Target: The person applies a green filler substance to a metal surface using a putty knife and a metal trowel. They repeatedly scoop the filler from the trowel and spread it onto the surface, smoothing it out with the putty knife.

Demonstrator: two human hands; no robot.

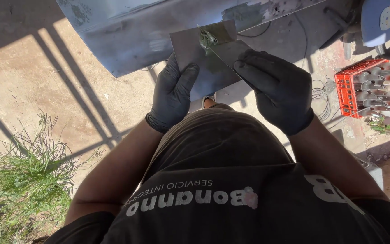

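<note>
The person's left hand [173, 92], in a black glove, is closed on the lower edge of a flat grey metal plate [190, 49], thumb on top — the grip is clamped on the plate. The right hand [276, 90], also gloved, is closed on a thin steel spreader blade [229, 50], whose edge rests on the plate beside a smear of greenish filler paste [213, 36]. The plate is held in front of the chest, just below a large grey sanded body panel [127, 36]. To the right, on the concrete floor [32, 77], stands an orange crate [353, 86] of bottles; grass [28, 176] grows at lower left.
</note>
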